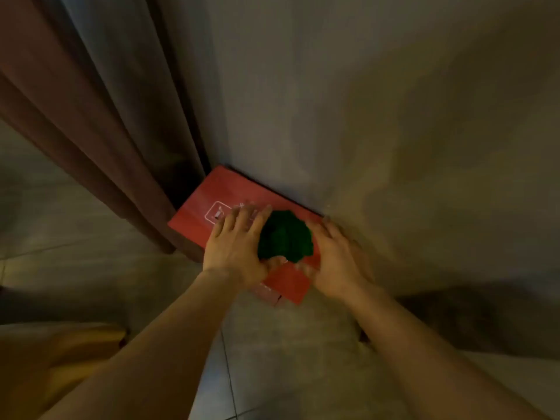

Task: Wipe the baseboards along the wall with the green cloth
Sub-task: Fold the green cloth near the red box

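A crumpled dark green cloth (pixel 285 237) lies on top of a flat red box (pixel 206 207) that sits on the floor against the grey wall (pixel 333 101). My left hand (pixel 235 244) rests flat on the box at the cloth's left side, fingers spread, thumb touching the cloth's near edge. My right hand (pixel 336 259) lies flat at the cloth's right side, over the box's right end by the wall's foot. Neither hand is closed around the cloth. The base of the wall is hidden behind the box and my right hand.
A long brown curtain (pixel 100 131) hangs to the floor at the left, touching the box's left end. The floor is grey tile (pixel 288 344). A tan wooden object (pixel 60 344) is at the lower left. A dark shadow lies on the floor at the right.
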